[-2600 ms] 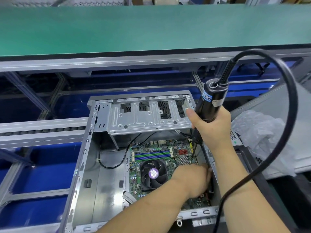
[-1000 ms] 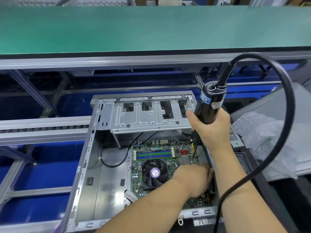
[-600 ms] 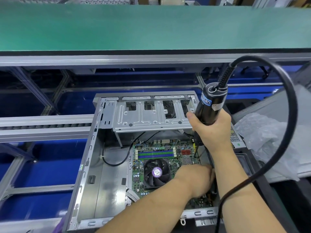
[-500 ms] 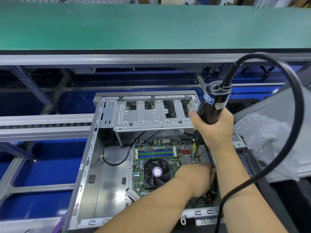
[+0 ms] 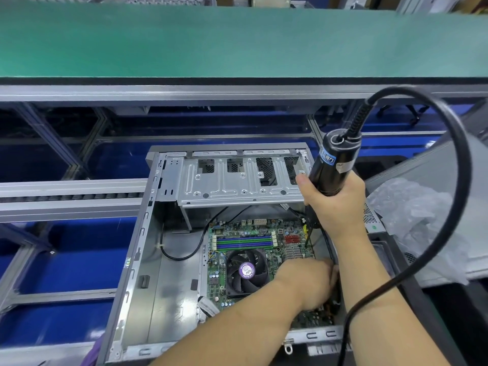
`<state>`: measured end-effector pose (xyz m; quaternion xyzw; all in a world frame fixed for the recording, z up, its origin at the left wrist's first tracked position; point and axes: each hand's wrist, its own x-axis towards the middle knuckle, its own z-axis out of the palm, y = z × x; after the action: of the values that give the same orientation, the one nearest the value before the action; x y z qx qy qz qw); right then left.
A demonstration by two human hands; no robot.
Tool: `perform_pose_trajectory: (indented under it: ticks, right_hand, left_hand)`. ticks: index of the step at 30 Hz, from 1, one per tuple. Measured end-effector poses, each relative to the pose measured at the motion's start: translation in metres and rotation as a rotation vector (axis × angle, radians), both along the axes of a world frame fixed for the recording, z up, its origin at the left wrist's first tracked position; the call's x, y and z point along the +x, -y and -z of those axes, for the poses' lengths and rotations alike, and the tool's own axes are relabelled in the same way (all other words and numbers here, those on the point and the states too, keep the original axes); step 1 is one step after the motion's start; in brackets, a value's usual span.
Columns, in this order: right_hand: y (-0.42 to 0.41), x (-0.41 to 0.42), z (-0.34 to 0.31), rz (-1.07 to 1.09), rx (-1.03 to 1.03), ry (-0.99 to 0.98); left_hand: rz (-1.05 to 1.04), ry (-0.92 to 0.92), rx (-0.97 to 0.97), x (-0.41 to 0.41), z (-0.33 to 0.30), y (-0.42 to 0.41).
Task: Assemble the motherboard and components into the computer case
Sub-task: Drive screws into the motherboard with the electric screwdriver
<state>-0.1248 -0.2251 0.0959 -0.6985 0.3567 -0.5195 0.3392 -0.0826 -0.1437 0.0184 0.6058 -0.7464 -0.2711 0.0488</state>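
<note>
Open computer case (image 5: 148, 260) lying flat, motherboard (image 5: 243, 257) seated in its right half, fan (image 5: 247, 272) at centre. Left hand (image 5: 309, 277) rests on the board's right edge — fingers hidden, grip cannot be told. Right hand (image 5: 336, 202) grips an electric screwdriver (image 5: 332, 167) upright — tip at the board's far-right corner.

Right hand (image 5: 335, 204) with electric screwdriver (image 5: 333, 165): shifted slightly right and up in frame over sequence; tool body now leaning more toward upper right. Cable (image 5: 459, 196) loop swung wider toward right edge. Left hand (image 5: 307, 277): edged slightly right over motherboard (image 5: 245, 233). Computer case (image 5: 148, 260): drifted right in frame with camera movement.
</note>
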Motion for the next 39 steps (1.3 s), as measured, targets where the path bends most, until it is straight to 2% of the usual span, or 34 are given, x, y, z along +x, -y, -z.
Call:
perform_pose_trajectory:
  ticks: [24,35,39]
  right_hand:
    - [-0.0007,-0.0011,0.0002,-0.001,0.032,-0.021]
    - [0.0001,-0.0071,-0.0017,-0.11,0.099,-0.013]
    - [-0.0012,-0.0078,-0.0007,-0.052,0.084,-0.022]
  left_hand:
    - [-0.006,-0.015,0.0,0.0006,0.0012,-0.0001]
    - [-0.034,-0.028,-0.042,0.0001,0.0075,-0.0005]
    - [-0.032,-0.028,-0.042,-0.0003,0.0084,-0.0003]
